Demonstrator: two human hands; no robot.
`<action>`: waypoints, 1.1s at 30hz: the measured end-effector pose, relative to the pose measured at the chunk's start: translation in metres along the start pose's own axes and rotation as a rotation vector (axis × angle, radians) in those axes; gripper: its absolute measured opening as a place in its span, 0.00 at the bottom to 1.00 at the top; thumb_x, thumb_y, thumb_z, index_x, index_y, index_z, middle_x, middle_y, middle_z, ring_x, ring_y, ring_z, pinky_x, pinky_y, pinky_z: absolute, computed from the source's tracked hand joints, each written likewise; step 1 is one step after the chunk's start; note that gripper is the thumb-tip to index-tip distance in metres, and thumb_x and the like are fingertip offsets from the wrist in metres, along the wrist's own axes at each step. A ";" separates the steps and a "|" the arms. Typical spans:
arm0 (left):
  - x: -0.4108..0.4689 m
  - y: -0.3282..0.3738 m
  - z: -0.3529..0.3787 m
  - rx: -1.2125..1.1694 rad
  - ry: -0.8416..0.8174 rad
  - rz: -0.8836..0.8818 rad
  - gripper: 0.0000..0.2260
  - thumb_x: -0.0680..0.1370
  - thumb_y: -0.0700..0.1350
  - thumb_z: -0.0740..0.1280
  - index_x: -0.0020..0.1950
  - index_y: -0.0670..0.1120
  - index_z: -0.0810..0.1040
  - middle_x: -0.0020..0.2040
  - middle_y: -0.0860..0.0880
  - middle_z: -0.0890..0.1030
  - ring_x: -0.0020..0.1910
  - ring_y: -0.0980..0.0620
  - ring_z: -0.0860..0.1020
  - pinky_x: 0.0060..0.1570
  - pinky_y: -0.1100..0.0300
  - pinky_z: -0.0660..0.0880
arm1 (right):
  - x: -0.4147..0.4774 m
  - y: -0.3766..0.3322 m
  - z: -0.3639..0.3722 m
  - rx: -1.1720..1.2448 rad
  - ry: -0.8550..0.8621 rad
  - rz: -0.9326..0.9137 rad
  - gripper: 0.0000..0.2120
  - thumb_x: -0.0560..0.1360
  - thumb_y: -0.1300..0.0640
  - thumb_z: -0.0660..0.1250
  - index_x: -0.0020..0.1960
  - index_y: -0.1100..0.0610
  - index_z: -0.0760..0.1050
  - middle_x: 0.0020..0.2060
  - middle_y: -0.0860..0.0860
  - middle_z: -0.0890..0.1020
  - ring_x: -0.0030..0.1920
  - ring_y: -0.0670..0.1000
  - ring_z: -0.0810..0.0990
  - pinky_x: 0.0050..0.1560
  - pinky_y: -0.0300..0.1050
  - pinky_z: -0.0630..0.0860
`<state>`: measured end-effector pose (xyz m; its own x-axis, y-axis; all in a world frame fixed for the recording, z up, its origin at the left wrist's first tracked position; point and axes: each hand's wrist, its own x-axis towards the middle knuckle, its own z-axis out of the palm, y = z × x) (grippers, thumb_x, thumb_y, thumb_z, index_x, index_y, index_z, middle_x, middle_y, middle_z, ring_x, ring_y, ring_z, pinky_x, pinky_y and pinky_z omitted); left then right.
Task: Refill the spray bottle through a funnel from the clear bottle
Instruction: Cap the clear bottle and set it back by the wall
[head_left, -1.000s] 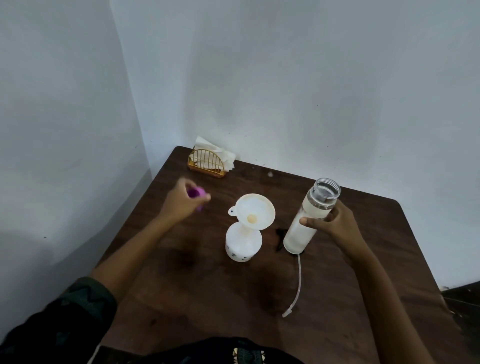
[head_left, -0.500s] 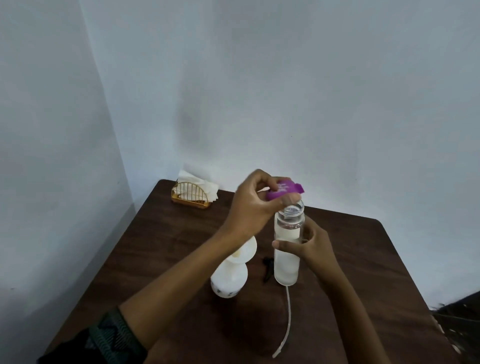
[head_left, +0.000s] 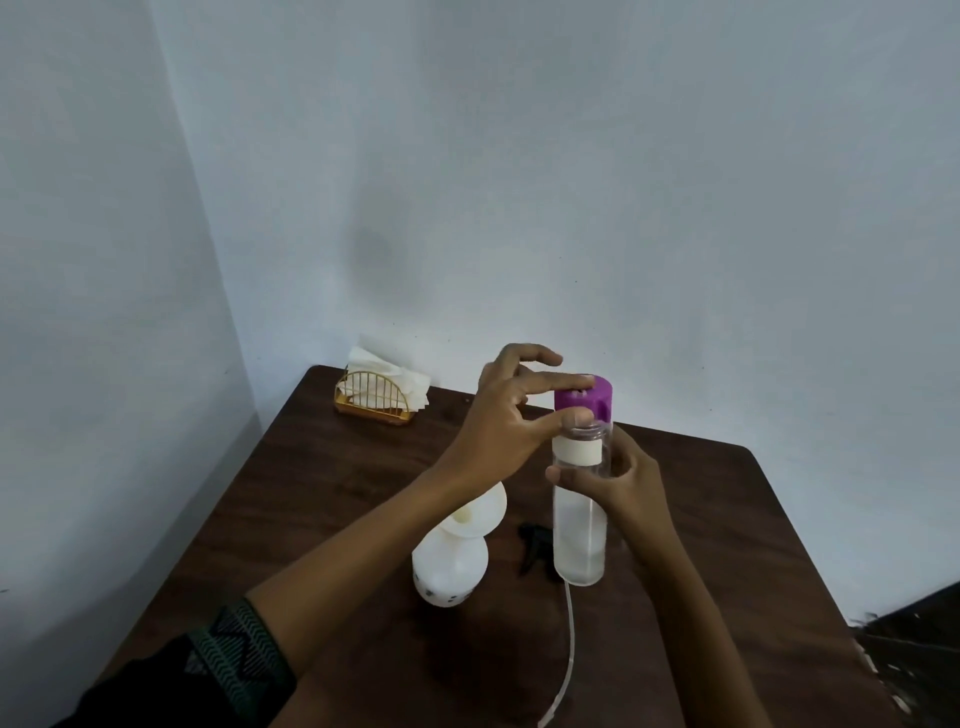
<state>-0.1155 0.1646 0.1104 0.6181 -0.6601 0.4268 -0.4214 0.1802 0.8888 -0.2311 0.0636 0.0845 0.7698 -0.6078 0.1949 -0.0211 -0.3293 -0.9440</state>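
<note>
The clear bottle (head_left: 580, 535) stands upright on the brown table (head_left: 322, 499), holding cloudy liquid. My right hand (head_left: 621, 475) grips it around the upper body. A purple cap (head_left: 584, 397) sits on its mouth, and my left hand (head_left: 511, 415) pinches that cap between thumb and fingers. The white round spray bottle (head_left: 451, 569) stands to the left with a white funnel (head_left: 480, 514) in its neck, partly hidden by my left forearm. The black spray head (head_left: 535, 545) lies between the two bottles, its clear tube (head_left: 566, 654) trailing toward the table's front edge.
A gold wire holder with white napkins (head_left: 382, 392) stands at the table's far left corner. Pale walls meet behind the table, close to its back and left edges. A dark surface (head_left: 914, 639) shows at the lower right.
My left hand carried the purple cap from the table's left side to the clear bottle's mouth and set it on. The camera tilted up, so the table sits lower in view.
</note>
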 end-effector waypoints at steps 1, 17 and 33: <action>0.000 0.000 -0.002 -0.026 -0.020 -0.001 0.14 0.70 0.50 0.72 0.55 0.55 0.81 0.57 0.56 0.72 0.59 0.52 0.74 0.56 0.51 0.77 | 0.001 -0.001 0.000 0.011 -0.002 -0.001 0.19 0.60 0.56 0.75 0.50 0.50 0.77 0.43 0.47 0.83 0.43 0.42 0.81 0.40 0.31 0.76; 0.029 0.002 -0.015 -0.084 -0.145 -0.151 0.21 0.65 0.52 0.73 0.54 0.53 0.71 0.60 0.55 0.75 0.58 0.54 0.75 0.56 0.62 0.73 | 0.007 -0.007 -0.002 -0.012 0.007 -0.011 0.20 0.58 0.52 0.76 0.49 0.46 0.76 0.44 0.47 0.83 0.43 0.42 0.81 0.39 0.32 0.77; 0.024 0.017 0.006 -0.058 -0.117 -0.168 0.24 0.71 0.53 0.71 0.65 0.52 0.69 0.59 0.53 0.79 0.56 0.53 0.78 0.53 0.63 0.78 | 0.014 -0.006 0.006 -0.073 -0.007 -0.024 0.20 0.60 0.56 0.78 0.50 0.52 0.77 0.43 0.48 0.83 0.42 0.45 0.82 0.40 0.34 0.75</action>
<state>-0.1122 0.1473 0.1348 0.5939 -0.7639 0.2524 -0.2782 0.0994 0.9554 -0.2163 0.0615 0.0908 0.7748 -0.5946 0.2150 -0.0489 -0.3954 -0.9172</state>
